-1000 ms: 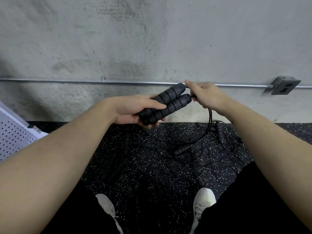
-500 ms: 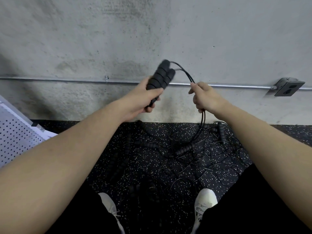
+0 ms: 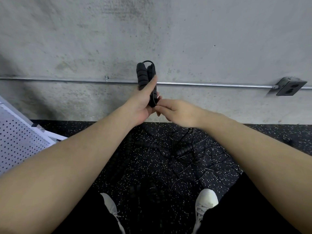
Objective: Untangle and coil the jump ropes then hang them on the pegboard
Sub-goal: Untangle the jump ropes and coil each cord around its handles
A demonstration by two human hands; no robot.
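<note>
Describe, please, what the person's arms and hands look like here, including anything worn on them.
Both forearms are bare from the frame's edge to the wrists: no sleeves, watch, bands or gloves show. The left hand and right hand are bare too, with no rings visible from this view. Lower down, the person wears black clothing on the legs and white laced shoes.

Two black ribbed foam jump rope handles [image 3: 143, 74] are standing upright side by side, rising above the left hand's fingers [image 3: 149, 86], which are curling around their lower halves. A thin black cord [image 3: 152, 92] is looping over their tops and running down the right one to the right hand's fingers [image 3: 163, 108], which are pinching it just beside the handles' lower ends. Below both sets of fingers, a tangle of ropes [image 3: 182, 154] is lying spread on the floor, and the white pegboard [image 3: 18, 142] is leaning well to the left of them.
</note>
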